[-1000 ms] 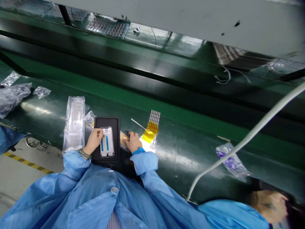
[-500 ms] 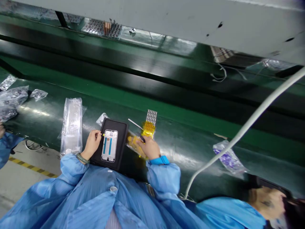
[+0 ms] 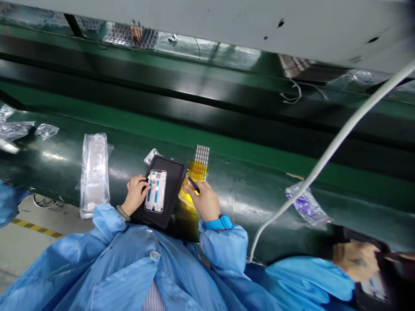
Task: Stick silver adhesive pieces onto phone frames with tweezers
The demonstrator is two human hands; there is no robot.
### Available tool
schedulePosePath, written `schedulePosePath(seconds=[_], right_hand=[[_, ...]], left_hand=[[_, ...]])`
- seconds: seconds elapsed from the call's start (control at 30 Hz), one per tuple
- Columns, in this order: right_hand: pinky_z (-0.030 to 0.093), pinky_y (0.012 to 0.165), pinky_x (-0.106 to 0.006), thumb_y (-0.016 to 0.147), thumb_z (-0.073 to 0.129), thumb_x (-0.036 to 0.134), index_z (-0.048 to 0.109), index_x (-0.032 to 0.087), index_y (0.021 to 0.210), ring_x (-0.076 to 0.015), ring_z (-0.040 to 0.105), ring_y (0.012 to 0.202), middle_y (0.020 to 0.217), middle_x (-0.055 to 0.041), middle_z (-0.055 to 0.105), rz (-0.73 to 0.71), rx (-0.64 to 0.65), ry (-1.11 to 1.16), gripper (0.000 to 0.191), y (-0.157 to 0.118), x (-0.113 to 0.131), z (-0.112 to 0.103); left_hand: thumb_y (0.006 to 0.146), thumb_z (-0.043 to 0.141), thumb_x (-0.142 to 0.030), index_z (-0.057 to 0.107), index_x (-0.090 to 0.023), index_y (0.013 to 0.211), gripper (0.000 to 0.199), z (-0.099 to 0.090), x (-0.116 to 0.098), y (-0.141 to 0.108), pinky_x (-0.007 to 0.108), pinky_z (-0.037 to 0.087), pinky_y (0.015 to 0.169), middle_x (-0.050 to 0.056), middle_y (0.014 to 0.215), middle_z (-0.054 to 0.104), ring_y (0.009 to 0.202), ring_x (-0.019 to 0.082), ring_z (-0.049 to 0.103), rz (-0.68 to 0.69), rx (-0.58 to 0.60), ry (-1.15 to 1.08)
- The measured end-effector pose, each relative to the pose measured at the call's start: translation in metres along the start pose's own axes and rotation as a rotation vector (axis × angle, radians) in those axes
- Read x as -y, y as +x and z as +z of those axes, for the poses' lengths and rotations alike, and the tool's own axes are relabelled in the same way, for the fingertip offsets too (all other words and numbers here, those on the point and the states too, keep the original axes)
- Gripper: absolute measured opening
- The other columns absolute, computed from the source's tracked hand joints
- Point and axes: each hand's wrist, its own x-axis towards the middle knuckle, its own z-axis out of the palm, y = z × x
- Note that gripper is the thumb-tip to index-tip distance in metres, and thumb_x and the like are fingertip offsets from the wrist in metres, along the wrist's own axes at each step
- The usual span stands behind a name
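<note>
At the left fingers (image 3: 143, 185) lies the phone frame (image 3: 161, 194).

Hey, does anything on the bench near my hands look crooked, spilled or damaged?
Slightly crooked, yes: the phone frame sits left of centre on the black tray, its long sides not parallel with the tray's. The left hand is at its left edge. I see no spill or obvious damage.

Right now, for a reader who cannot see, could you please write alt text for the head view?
A person's left hand is at the edge of a phone frame on a black tray, while the right hand holds a dark tool near yellow film. A clear bag lies left; a co-worker's hand shows lower right.
</note>
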Motion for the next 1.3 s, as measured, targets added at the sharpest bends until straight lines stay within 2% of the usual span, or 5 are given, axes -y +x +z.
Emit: schedulePosePath(seconds=[0.4, 0.77, 1.03, 1.2, 1.3], right_hand=[[0.042, 0.070, -0.027, 0.080, 0.059, 0.035, 0.066, 0.020, 0.088, -0.0208, 0.061, 0.082, 0.087, -0.0055, 0.065, 0.009, 0.096, 0.062, 0.019, 0.002, -0.006, 0.011], [0.047, 0.072, -0.024, 0.083, 0.054, 0.039, 0.064, 0.014, 0.093, -0.0189, 0.065, 0.084, 0.090, -0.0058, 0.070, 0.089, 0.067, 0.346, 0.028, 0.025, -0.019, 0.013], [0.045, 0.073, -0.028, 0.090, 0.037, 0.051, 0.065, 0.016, 0.105, -0.0228, 0.062, 0.091, 0.095, -0.0101, 0.068, 0.257, 0.000, 0.279, 0.047, 0.019, -0.023, 0.046], [0.045, 0.074, -0.032, 0.091, 0.034, 0.043, 0.063, 0.011, 0.105, -0.0260, 0.062, 0.093, 0.098, -0.0157, 0.066, 0.451, -0.067, 0.160, 0.046, -0.009, -0.081, 0.040], [0.046, 0.073, -0.030, 0.090, 0.038, 0.036, 0.063, 0.014, 0.105, -0.0234, 0.064, 0.089, 0.094, -0.0122, 0.068, 0.494, -0.032, 0.118, 0.037, -0.021, -0.098, 0.048]], left_hand=[[0.090, 0.052, -0.033, 0.055, -0.014, 0.111, 0.029, 0.003, 0.008, -0.006, 0.037, 0.051, 0.078, 0.007, 0.107, 0.058, 0.091, 0.017, 0.059, -0.177, 0.074, 0.116], [0.091, 0.038, -0.027, 0.053, -0.007, 0.111, 0.032, -0.035, 0.050, -0.023, 0.042, 0.047, 0.077, 0.014, 0.094, 0.055, 0.092, 0.029, 0.056, -0.407, -0.218, 0.235], [0.088, 0.043, -0.027, 0.039, -0.008, 0.130, 0.046, -0.023, -0.003, -0.009, 0.059, 0.022, 0.102, 0.024, 0.135, 0.031, 0.129, 0.038, 0.026, -0.241, -0.275, 0.136], [0.088, 0.049, -0.027, 0.059, -0.020, 0.105, 0.021, 0.013, -0.043, -0.003, 0.039, 0.042, 0.096, 0.009, 0.109, 0.058, 0.107, 0.022, 0.054, 0.080, 0.076, -0.097], [0.088, 0.054, -0.031, 0.058, -0.016, 0.106, 0.024, 0.047, -0.063, -0.012, 0.040, 0.048, 0.088, 0.007, 0.108, 0.059, 0.099, 0.019, 0.057, 0.094, 0.199, -0.164]])
